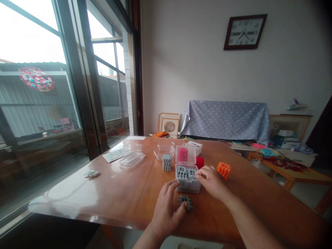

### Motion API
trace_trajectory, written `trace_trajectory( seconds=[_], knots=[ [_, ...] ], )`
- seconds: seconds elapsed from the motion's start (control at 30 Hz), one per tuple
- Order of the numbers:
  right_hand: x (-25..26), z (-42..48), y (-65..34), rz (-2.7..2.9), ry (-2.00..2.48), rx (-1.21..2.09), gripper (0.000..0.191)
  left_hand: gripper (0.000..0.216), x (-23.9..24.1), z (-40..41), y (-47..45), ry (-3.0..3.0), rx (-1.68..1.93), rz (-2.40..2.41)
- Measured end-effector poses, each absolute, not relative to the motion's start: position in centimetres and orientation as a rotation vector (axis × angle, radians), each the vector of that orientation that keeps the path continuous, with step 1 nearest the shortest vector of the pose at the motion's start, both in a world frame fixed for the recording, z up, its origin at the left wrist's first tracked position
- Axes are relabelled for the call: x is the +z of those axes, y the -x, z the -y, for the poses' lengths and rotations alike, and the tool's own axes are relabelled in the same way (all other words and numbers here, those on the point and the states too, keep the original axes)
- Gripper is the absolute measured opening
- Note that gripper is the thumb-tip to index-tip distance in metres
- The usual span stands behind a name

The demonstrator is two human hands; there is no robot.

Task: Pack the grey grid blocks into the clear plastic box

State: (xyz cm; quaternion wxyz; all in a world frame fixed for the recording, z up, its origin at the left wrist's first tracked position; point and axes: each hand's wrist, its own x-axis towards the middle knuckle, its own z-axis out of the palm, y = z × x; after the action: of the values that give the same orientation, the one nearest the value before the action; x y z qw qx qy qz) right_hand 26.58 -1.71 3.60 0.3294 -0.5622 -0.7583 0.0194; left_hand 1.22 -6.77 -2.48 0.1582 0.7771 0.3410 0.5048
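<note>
A clear plastic box [188, 185] with its lid [193, 159] raised stands in front of me, filled with grey interlocking plastic pieces [184, 173]. My left hand [167, 209] is at the box's front left corner with its fingers stretched out and its thumb apart. That thumb is at a loose grey notched piece [184, 201] lying on the table before the box. At the right rim of the box my right hand [211, 180] has its fingertips drawn together; what they pinch, if anything, is hidden.
A grey stack [166, 162] stands left of the box, an orange stack [224, 169] to its right, and a red one [199, 162] behind. Clear containers [164, 152], a lid [132, 160], a leaflet [116, 154] and a small packet [92, 174] lie on the wooden table [116, 200].
</note>
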Motion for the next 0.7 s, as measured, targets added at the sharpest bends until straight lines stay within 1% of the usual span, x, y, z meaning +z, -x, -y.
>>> trace_trajectory(
  seconds=[0.13, 0.4, 0.6, 0.7],
  knots=[
    [3.7, 1.8, -26.6, 2.037, 1.486, -0.032, 0.026, 0.056, -2.3, 6.8, -1.2, -2.227, 1.423, -0.978],
    [4.2, 2.1, -26.0, 2.097, 1.527, -0.09, 0.031, 0.054, -2.2, 6.9, -1.2, -2.243, 1.407, -0.985],
    [5.2, 2.3, -25.9, 2.137, 1.562, -0.041, 0.03, 0.051, -2.2, 6.9, -1.1, -2.243, 1.397, -1.01],
    [5.7, 2.3, -26.3, 2.191, 1.603, 0.017, 0.033, 0.047, -2.2, 7.0, -1.1, -2.238, 1.387, -1.022]
  ],
)
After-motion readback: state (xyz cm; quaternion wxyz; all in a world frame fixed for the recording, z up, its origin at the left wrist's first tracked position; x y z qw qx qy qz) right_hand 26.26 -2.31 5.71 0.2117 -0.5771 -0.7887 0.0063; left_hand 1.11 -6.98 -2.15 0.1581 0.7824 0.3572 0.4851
